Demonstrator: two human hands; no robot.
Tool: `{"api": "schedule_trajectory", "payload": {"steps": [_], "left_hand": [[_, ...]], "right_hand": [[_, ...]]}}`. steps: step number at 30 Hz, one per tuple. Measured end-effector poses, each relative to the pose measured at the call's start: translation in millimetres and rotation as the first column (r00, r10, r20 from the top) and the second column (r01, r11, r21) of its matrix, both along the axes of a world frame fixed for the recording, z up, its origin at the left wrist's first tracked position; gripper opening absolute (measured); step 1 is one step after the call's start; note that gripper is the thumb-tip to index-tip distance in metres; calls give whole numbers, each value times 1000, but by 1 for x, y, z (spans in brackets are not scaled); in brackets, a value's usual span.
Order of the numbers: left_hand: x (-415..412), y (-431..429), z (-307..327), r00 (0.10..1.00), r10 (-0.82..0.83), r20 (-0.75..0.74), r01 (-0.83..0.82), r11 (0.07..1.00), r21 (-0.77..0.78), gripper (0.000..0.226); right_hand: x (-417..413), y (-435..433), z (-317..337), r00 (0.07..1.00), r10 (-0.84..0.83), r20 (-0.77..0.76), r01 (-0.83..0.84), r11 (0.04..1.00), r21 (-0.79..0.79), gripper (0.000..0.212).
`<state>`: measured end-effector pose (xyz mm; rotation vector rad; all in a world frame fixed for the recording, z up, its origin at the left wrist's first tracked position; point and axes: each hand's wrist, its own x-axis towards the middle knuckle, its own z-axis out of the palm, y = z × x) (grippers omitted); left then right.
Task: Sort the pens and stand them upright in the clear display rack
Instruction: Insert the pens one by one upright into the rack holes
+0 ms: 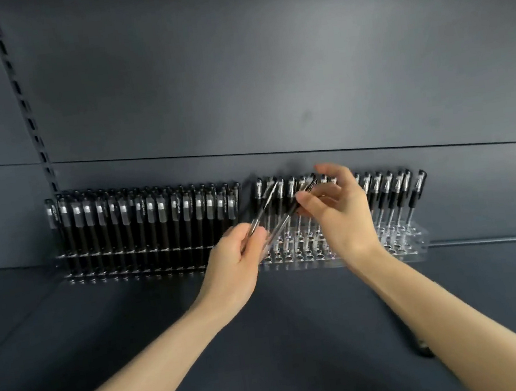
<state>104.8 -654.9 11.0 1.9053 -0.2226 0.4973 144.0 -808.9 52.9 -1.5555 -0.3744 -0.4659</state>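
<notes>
Two clear display racks stand against the dark back wall. The left rack [135,268] is packed with upright black pens [142,219]. The right rack [415,241] holds upright pens at its left end and several more [392,191] at its right end, with empty holes along the front. My left hand [238,259] grips a small bunch of black pens [265,209] slanting up to the right in front of the right rack. My right hand [337,215] pinches the top of one of those pens [306,189] between thumb and fingers.
The racks sit on a dark grey shelf [284,338]. A slotted upright rail [25,107] runs up the wall at the left. One loose dark pen [423,349] lies on the shelf beside my right forearm.
</notes>
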Motion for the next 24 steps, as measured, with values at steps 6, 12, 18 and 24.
{"api": "schedule_trajectory", "payload": {"steps": [6,12,18,24], "left_hand": [[1,11,-11,989,57,137,-58,998,3,27],[1,16,-14,985,121,119,-107,987,-119,30],[5,18,-18,986,109,124,-92,987,-134,26],[7,22,-19,988,88,124,-68,985,-157,23]], "right_hand": [[23,5,10,966,-152,208,170,983,-72,31],[38,21,10,939,-144,312,185,977,-104,35],[43,29,5,920,-89,381,174,965,-196,34],[48,35,0,937,-42,347,152,944,-294,31]]}}
